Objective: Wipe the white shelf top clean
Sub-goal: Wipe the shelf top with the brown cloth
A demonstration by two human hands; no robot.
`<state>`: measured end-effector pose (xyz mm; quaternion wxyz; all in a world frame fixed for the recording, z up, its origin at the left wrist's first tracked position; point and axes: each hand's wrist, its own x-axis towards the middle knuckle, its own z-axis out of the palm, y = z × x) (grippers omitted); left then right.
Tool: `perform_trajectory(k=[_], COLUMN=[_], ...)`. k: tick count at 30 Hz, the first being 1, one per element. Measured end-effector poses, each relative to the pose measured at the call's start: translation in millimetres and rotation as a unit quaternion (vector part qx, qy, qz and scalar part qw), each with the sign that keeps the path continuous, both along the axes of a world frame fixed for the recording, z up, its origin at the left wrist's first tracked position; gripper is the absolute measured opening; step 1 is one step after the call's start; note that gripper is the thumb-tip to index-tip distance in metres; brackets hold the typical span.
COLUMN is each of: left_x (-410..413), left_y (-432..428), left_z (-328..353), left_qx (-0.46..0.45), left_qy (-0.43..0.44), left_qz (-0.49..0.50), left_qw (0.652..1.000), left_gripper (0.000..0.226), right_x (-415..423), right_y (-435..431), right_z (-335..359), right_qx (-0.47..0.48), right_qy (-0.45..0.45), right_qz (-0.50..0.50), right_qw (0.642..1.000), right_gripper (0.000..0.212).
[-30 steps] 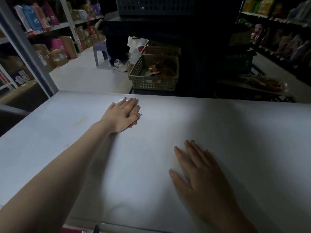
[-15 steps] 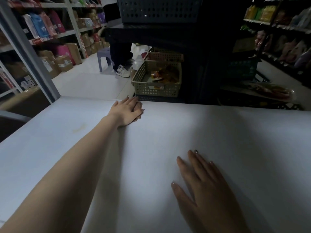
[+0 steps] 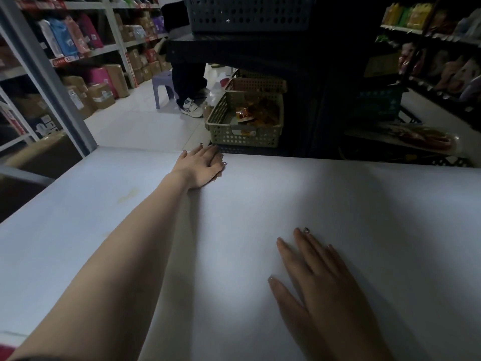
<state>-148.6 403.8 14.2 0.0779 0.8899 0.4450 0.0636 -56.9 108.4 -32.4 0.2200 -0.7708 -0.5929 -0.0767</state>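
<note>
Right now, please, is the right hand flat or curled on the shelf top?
Flat: the right hand lies palm down, fingers straight, on the white shelf top.

My shelf top is white, greyer where shadow falls, with a faint yellowish smudge. The nails on my left fingers and right fingers are painted dark. The basket is olive green, dotted with rows of round holes; the packets in it are orange and red. The stool is lilac, the shoe white with dark stripes. The boxes are cardboard brown, the packs blue and pink, the bottles yellow and green.
</note>
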Motion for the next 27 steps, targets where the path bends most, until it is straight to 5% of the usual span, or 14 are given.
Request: perform_trajectory(k=[4, 11, 20, 27], left_x=[-2.4, -17.5, -54.8, -86.3], left_y=[-4.7, -25.9, -65.9, -96.6], left_z=[-1.3, -3.2, -13.6, -17.6], left_qx=[0.005, 0.004, 0.011, 0.036], left_qy=[0.003, -0.001, 0.005, 0.004], left_qz=[-0.009, -0.027, -0.063, -0.091], left_qw=[1.000, 1.000, 0.998, 0.995], left_gripper=[0.056, 0.058, 0.090, 0.087], right_x=[1.8, -1.5, -2.6, -4.8], right_y=[-1.8, -5.6, -8.3, -9.3], right_z=[0.3, 2.3, 5.4, 10.6], right_qx=[0.006, -0.020, -0.039, -0.056], right_qy=[-0.005, -0.004, -0.018, -0.005], right_qz=[0.001, -0.015, -0.022, -0.023], right_qw=[1.000, 1.000, 0.999, 0.998], right_gripper=[0.055, 0.056, 0.054, 0.055])
